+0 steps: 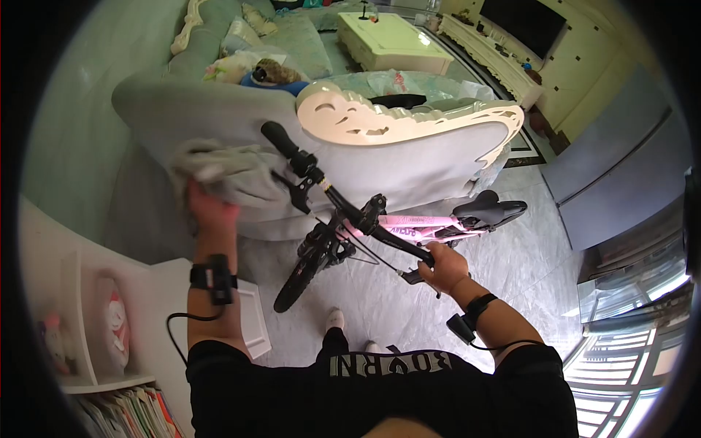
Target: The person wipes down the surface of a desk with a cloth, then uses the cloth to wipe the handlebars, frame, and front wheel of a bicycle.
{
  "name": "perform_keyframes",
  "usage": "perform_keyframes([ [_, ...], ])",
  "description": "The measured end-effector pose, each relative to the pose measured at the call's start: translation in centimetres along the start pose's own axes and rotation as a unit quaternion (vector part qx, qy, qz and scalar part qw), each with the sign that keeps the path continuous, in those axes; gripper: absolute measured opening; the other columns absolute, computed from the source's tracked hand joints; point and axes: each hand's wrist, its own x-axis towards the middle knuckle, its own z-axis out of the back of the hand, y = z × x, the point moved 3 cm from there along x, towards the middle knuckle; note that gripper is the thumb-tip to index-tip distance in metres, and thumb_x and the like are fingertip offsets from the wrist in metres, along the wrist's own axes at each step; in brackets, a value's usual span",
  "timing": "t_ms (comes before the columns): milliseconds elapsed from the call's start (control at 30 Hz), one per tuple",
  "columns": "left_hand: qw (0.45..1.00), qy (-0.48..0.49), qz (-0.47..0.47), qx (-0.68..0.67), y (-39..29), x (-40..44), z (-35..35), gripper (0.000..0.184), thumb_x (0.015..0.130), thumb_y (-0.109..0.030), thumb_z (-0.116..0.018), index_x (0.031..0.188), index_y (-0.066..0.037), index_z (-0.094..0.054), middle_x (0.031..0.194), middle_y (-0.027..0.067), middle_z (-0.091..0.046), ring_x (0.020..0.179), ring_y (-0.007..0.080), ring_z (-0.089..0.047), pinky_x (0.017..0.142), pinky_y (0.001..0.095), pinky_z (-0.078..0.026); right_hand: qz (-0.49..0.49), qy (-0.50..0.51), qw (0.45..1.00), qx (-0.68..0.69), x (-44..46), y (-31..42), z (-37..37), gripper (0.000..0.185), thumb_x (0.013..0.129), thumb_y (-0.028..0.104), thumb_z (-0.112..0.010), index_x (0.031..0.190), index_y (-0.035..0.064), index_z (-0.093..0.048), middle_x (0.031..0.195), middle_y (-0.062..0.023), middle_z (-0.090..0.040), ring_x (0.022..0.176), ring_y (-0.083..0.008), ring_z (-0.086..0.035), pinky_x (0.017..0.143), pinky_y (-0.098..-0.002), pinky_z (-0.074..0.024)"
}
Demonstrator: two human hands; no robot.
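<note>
A pink bicycle [416,220] with a black saddle [489,210] stands in front of me, its front wheel [305,274] turned toward the left. My right hand [447,270] is wrapped round the right end of its black handlebar [347,206], by the brake lever. The left grip [276,137] of the bar is free, pointing up and away near the sofa. Left of that grip, my left hand [210,207] is closed on a crumpled grey-beige cloth [237,174]. Motion blurs the cloth and hides most of the left fingers.
Behind the bicycle is a grey sofa [409,171] with carved cream trim. A white shelf unit [80,314] with books and plush toys stands at lower left. A low table [394,47] and a television [522,25] are farther back. Grey cabinet doors [621,168] rise at right.
</note>
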Motion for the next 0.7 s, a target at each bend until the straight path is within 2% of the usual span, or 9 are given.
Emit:
perform_keyframes([
  [67, 0.997, 0.069, 0.0, -0.023, -3.7, -1.4, 1.6, 0.047, 0.098, -0.047, -0.044, 0.125, -0.011, -0.058, 0.127, 0.0083, -0.059, 0.117, 0.0275, -0.058, 0.108, 0.0457, -0.042, -0.005, 0.007, 1.0, -0.004, 0.3, -0.1, -0.1, 0.051, 0.08, 0.039, -0.067, 0.12, 0.0083, -0.06, 0.104, -0.012, -0.068, 0.097, -0.0314, -0.066, 0.086, -0.042, -0.0514],
  [167, 0.995, -0.031, -0.052, 0.085, -5.2, -4.0, 7.8, 0.045, 0.1, -0.045, -0.043, 0.124, -0.011, -0.058, 0.128, 0.0094, -0.059, 0.118, 0.029, -0.057, 0.106, 0.0462, -0.043, -0.007, 0.018, 1.0, 0.002, 0.4, 0.7, 0.6, 0.049, 0.08, 0.038, -0.067, 0.118, 0.0073, -0.06, 0.104, -0.0127, -0.068, 0.096, -0.0316, -0.066, 0.085, -0.0418, -0.0516],
  [200, 0.994, 0.005, -0.07, 0.087, -4.7, -5.7, 9.8, 0.042, 0.1, -0.042, -0.043, 0.122, -0.009, -0.058, 0.128, 0.0106, -0.058, 0.116, 0.03, -0.057, 0.104, 0.046, -0.045, -0.008, 0.022, 1.0, 0.001, 0.4, 0.9, 0.8, 0.047, 0.08, 0.036, -0.066, 0.116, 0.0064, -0.061, 0.103, -0.013, -0.067, 0.094, -0.0313, -0.066, 0.083, -0.0412, -0.0518],
  [333, 0.942, -0.062, 0.084, -0.32, 2.3, -8.7, 11.3, 0.034, 0.1, -0.035, -0.046, 0.115, -0.008, -0.06, 0.111, 0.0115, -0.063, 0.107, 0.029, -0.061, 0.096, 0.0436, -0.05, 0.005, 0.003, 1.0, 0.008, 0.3, 0.8, 0.5, 0.043, 0.08, 0.031, -0.067, 0.113, 0.006, -0.06, 0.1, -0.0128, -0.067, 0.09, -0.031, -0.067, 0.081, -0.0405, -0.0523],
  [467, 0.981, -0.007, 0.174, -0.084, 9.2, -8.6, 7.7, 0.024, 0.095, -0.029, -0.055, 0.105, -0.008, -0.062, 0.101, 0.009, -0.065, 0.093, 0.0247, -0.064, 0.084, 0.041, -0.054, 0.012, -0.012, 1.0, 0.014, 0.3, 0.4, 0.1, 0.044, 0.079, 0.03, -0.068, 0.114, 0.007, -0.058, 0.097, -0.0137, -0.067, 0.087, -0.0318, -0.067, 0.079, -0.0415, -0.0525],
  [500, 0.968, 0.018, 0.196, -0.158, 11.6, -8.6, 7.2, 0.026, 0.096, -0.032, -0.055, 0.106, -0.008, -0.061, 0.099, 0.0089, -0.065, 0.091, 0.0249, -0.065, 0.083, 0.0401, -0.055, 0.016, -0.013, 1.0, 0.01, 0.3, 0.3, 0.0, 0.043, 0.079, 0.03, -0.068, 0.114, 0.0071, -0.058, 0.097, -0.0136, -0.067, 0.086, -0.0318, -0.067, 0.079, -0.0415, -0.0526],
  [567, 0.96, 0.04, 0.277, -0.018, 15.5, -9.3, 7.0, 0.03, 0.099, -0.037, -0.05, 0.105, -0.01, -0.059, 0.099, 0.0078, -0.065, 0.087, 0.0234, -0.065, 0.078, 0.0394, -0.056, 0.021, -0.016, 1.0, 0.005, 0.3, 0.1, 0.0, 0.043, 0.079, 0.031, -0.068, 0.113, 0.0072, -0.058, 0.097, -0.0135, -0.067, 0.086, -0.0319, -0.067, 0.078, -0.0415, -0.0526],
  [600, 0.961, 0.102, 0.243, -0.081, 18.0, -9.0, 5.2, 0.033, 0.099, -0.041, -0.05, 0.106, -0.01, -0.06, 0.1, 0.008, -0.065, 0.088, 0.0225, -0.066, 0.077, 0.0393, -0.057, 0.028, -0.021, 0.999, 0.006, 0.3, -0.1, -0.2, 0.041, 0.079, 0.03, -0.068, 0.112, 0.0075, -0.058, 0.096, -0.0135, -0.066, 0.086, -0.0322, -0.067, 0.077, -0.0417, -0.0527],
  [700, 0.981, 0.034, 0.19, -0.004, 21.9, -9.6, 4.3, 0.039, 0.099, -0.046, -0.049, 0.107, -0.009, -0.059, 0.101, 0.009, -0.065, 0.089, 0.0225, -0.066, 0.077, 0.0398, -0.057, 0.036, -0.03, 0.999, -0.003, 0.3, -0.4, -0.4, 0.042, 0.079, 0.031, -0.068, 0.113, 0.0075, -0.058, 0.096, -0.0137, -0.066, 0.085, -0.0324, -0.067, 0.076, -0.0418, -0.0526],
])
